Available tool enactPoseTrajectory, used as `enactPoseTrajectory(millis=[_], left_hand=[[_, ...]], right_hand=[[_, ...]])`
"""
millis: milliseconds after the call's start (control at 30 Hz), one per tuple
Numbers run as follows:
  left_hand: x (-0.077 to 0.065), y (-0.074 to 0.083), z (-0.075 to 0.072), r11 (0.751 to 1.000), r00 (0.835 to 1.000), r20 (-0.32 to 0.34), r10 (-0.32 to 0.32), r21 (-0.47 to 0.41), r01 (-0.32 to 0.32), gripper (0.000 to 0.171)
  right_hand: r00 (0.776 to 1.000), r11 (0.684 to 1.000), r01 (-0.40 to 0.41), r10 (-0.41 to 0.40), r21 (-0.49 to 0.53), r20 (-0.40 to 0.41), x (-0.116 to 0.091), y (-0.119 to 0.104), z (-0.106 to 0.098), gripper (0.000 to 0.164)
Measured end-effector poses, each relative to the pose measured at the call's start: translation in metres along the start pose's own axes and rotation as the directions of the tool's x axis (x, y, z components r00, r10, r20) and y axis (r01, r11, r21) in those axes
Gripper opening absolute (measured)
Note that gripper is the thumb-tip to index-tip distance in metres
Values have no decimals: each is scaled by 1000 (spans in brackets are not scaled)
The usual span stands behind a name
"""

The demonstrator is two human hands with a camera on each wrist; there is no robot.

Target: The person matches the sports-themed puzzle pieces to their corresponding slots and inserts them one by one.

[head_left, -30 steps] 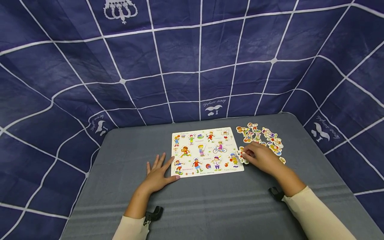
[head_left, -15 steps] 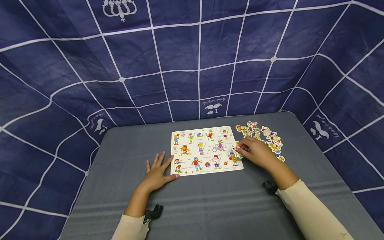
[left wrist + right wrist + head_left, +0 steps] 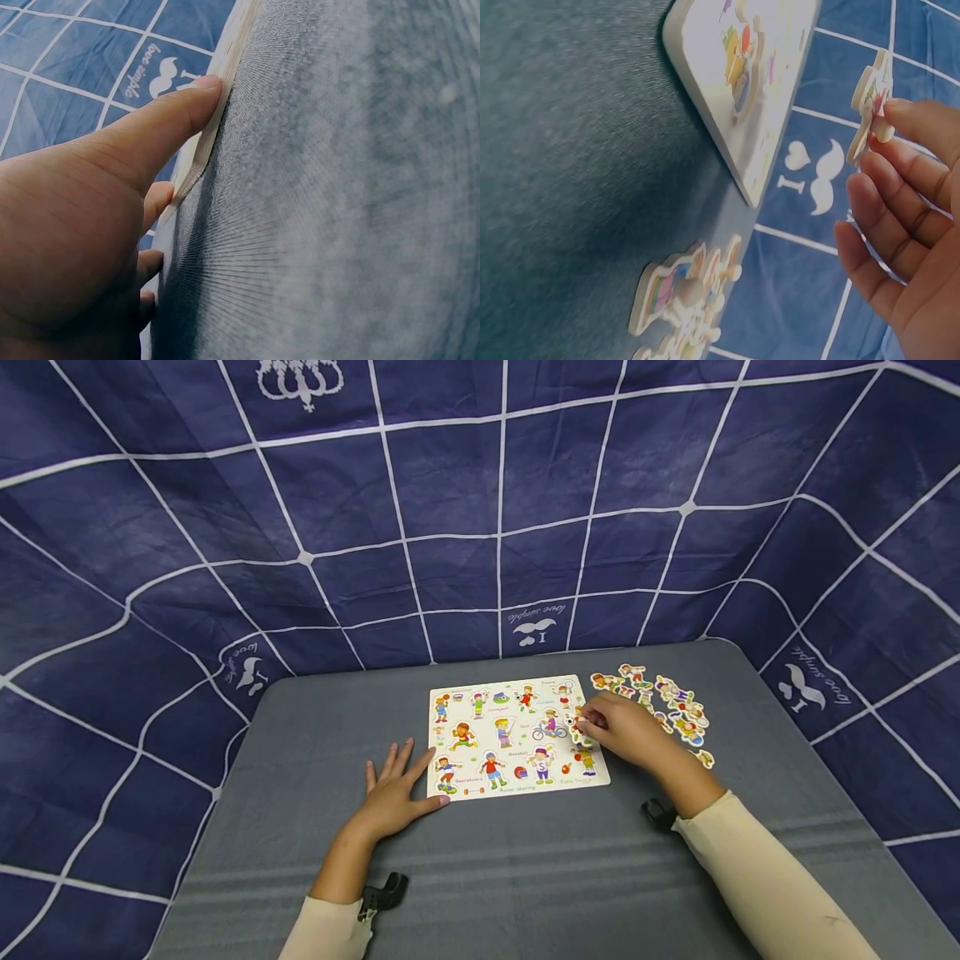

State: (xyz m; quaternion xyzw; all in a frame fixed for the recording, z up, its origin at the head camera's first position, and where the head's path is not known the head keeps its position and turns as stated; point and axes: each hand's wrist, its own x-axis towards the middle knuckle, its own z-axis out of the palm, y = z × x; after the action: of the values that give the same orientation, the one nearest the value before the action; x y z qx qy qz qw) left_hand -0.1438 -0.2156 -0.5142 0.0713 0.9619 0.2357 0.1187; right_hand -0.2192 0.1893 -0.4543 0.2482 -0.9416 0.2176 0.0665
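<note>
A white puzzle board (image 3: 465, 762) printed with colourful sports figures lies on the grey table. My left hand (image 3: 392, 795) is spread flat at its near left corner, thumb and a fingertip touching the edge; the left wrist view shows the thumb (image 3: 180, 112) along the board's side. With thumb and forefinger my right hand (image 3: 626, 731) pinches the peg of a footballer puzzle piece (image 3: 577, 727) over the board's right side. In the right wrist view the puzzle piece (image 3: 874, 97) is lifted clear of the board, its peg between the fingertips, other fingers loosely bent.
Right of the board lies a loose cluster of several puzzle pieces (image 3: 686, 710) with pegs, some overlapping. A grey cloth covers the table (image 3: 510, 877). A dark blue curtain (image 3: 450, 485) with white lines rises behind and at both sides.
My right hand has carried the footballer puzzle piece leftward from beside the board to above its right part. The left hand has stayed at the board's corner.
</note>
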Motion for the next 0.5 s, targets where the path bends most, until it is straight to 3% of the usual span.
enactPoseTrajectory(millis=[500], left_hand=[[0, -1, 1, 1000, 1000, -5, -5, 10, 5, 95]], right_hand=[[1000, 1000, -4, 4, -5, 13, 29, -6, 21, 15]])
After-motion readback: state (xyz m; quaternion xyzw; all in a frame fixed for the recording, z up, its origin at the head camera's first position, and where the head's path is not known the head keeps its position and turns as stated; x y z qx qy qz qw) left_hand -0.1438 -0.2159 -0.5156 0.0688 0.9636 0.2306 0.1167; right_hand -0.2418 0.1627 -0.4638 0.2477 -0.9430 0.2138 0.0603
